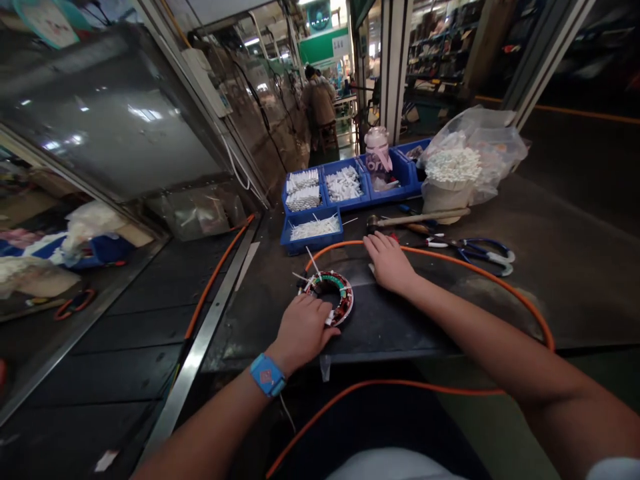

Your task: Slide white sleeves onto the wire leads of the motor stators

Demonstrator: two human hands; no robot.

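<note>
A round stator ring point(334, 289) with copper, green and red windings and white inserts lies flat on the dark worktable point(550, 267). My left hand point(301, 331) rests on its near edge, fingers curled over the rim; a blue wristband sits on that wrist. My right hand point(389, 261) lies palm down on the table just right of the ring, fingers together, pointing at the orange hose point(500, 283). It holds nothing that I can see.
Blue bins point(345, 193) of white plastic inserts stand behind the ring. A mallet point(420, 218), scissors point(483, 252), a pink bottle point(378, 152) and a plastic bag of white parts point(463, 163) lie to the right. A conveyor runs along the left. A person stands far down the aisle.
</note>
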